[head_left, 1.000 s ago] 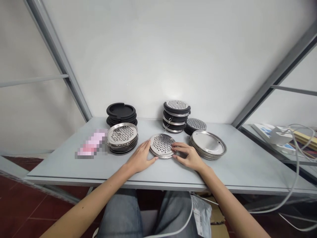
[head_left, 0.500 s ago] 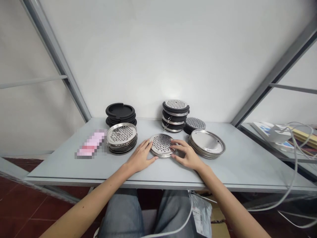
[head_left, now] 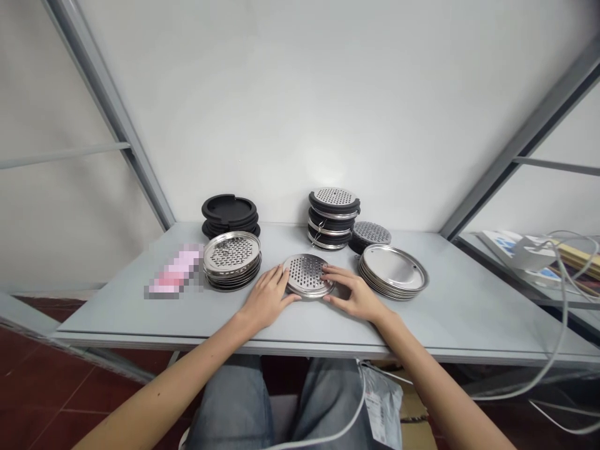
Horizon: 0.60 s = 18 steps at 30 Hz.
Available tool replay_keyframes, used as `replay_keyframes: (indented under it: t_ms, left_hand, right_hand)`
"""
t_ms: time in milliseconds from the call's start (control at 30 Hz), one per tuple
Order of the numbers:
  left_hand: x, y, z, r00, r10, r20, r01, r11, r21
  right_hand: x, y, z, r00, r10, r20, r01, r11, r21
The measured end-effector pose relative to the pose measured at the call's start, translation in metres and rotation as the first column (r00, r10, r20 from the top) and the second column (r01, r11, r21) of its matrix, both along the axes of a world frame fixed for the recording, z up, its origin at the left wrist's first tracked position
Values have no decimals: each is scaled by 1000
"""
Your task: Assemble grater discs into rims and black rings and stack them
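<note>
A round metal grater plate (head_left: pixel 307 275), perforated across its top and with a thick rim, lies flat on the table in front of me. My left hand (head_left: pixel 268 296) grips its left edge, fingers along the rim and thumb at the front. From the right, my right hand (head_left: pixel 354 294) holds the opposite edge, with fingertips over the top and the thumb at the front rim. To the left stands a stack of similar grater plates (head_left: pixel 232 253). Close by on the right is a stack of smooth metal plates (head_left: pixel 392 269), each with a small hole near the edge.
Black rings (head_left: pixel 229 209) are stacked at the back left. A pile of black and metal round pieces with wire clasps (head_left: pixel 334 219) stands behind the plate, beside dark grater discs (head_left: pixel 371 234). A blurred pink item (head_left: pixel 175 270) lies left. A white cable (head_left: pixel 560 312) hangs at right.
My right hand's fingers have drawn closer together on the plate's edge. My left hand keeps its hold, and the plate stays in place. The view has shifted very slightly.
</note>
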<state>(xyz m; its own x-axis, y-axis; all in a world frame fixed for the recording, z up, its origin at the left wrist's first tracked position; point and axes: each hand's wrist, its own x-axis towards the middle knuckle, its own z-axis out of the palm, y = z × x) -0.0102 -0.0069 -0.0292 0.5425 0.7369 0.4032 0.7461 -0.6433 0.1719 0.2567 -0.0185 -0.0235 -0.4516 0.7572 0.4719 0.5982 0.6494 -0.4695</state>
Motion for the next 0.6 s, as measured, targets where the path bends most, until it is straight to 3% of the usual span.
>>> replay_keyframes:
  t_ms: [367,600]
  left_hand:
    - [2,-2,8,998,30,62,-35,996,80]
    - [2,6,12,992,-107,70,100,990,97]
  right_hand:
    - [1,2,-3,999,-28,-38,33,988,151]
    - [3,4,-4,996,-48,-69,60,982,181]
